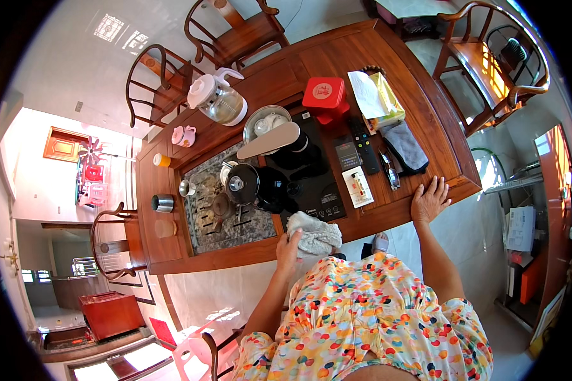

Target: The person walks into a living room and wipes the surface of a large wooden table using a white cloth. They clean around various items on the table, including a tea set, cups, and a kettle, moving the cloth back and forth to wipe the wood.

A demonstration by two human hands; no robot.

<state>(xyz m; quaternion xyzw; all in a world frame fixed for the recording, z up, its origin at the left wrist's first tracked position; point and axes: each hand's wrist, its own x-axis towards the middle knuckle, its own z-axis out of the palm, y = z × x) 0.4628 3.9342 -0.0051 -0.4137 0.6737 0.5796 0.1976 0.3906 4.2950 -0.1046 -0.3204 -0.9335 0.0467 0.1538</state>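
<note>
My left hand [289,248] grips a light grey cloth [314,234] at the front edge of a wooden tea table [248,257]. My right hand [430,200] rests flat, fingers apart, on the table's front right corner and holds nothing. Just beyond the cloth are a black kettle [267,188] and a black induction hob [331,202]. A stone tea tray [262,228] is set into the table left of the hob. Near my right hand lie a folded grey cloth [405,145], eyeglasses [390,171], a remote control [366,152] and a small white packet [357,187].
A glass jug [221,102], a pink cup [184,136], a steel cup [163,203] and a red box [325,97] stand on the table, with a tissue pack [386,100] at the right. Wooden chairs [157,90] surround it; shelves [529,266] stand at the right.
</note>
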